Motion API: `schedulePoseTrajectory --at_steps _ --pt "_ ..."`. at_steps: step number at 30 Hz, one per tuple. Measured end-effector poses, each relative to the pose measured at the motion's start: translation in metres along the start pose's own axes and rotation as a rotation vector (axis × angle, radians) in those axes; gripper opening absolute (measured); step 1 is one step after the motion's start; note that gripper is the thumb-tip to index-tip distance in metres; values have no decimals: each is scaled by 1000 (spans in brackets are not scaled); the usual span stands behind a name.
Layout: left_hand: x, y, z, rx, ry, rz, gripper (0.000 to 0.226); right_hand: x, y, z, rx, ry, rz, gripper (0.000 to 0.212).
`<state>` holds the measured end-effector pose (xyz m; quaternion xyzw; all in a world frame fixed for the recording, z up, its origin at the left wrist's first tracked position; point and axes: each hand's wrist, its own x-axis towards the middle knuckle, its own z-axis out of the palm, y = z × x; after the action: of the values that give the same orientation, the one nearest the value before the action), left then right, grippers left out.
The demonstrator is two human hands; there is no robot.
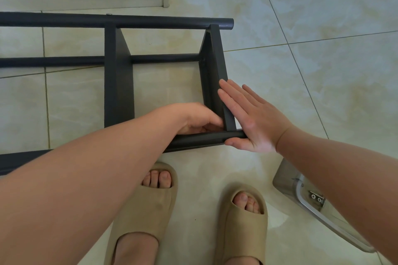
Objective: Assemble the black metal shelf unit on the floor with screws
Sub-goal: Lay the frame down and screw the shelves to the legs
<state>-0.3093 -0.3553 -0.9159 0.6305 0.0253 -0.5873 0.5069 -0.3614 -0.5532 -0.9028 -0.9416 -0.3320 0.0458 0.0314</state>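
Black metal shelf unit (118, 75) lies on its side on the tiled floor (301, 17). Right hand (247, 118) is flat, fingers straight and together, pressed against the outer face of the end panel (217, 66), thumb touching the end of the near tube (204, 139). Left hand (198, 120) sits inside that corner, fingers curled at the panel-tube joint. Whether they pinch anything cannot be told.

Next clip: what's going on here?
A person leans over the black shelf unit, which lies on the tiled floor. The right hand presses flat against the outside of the end panel, with its thumb at the end of the near tube. The left hand curls into the corner where that panel meets the tube. Whether it holds a screw is hidden.
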Motion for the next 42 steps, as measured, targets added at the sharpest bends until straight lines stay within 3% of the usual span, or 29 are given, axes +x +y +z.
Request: schedulePoseTrajectory --at_steps 17,25,31,35,42 --pt "3 -5 0 -22 -1 110 16 0 0 -2 1 -13 -5 102" --pt "8 -7 -1 -56 -4 101 17 0 2 -2 8 -16 -3 102" --pt "2 -7 2 -62 -97 5 23 -1 0 -1 5 -8 0 103" --pt "3 -8 3 -5 -33 76 11 -1 -1 -1 2 -5 1 103" --pt "7 -11 1 -18 -2 123 13 -1 -1 -1 -4 -7 4 103"
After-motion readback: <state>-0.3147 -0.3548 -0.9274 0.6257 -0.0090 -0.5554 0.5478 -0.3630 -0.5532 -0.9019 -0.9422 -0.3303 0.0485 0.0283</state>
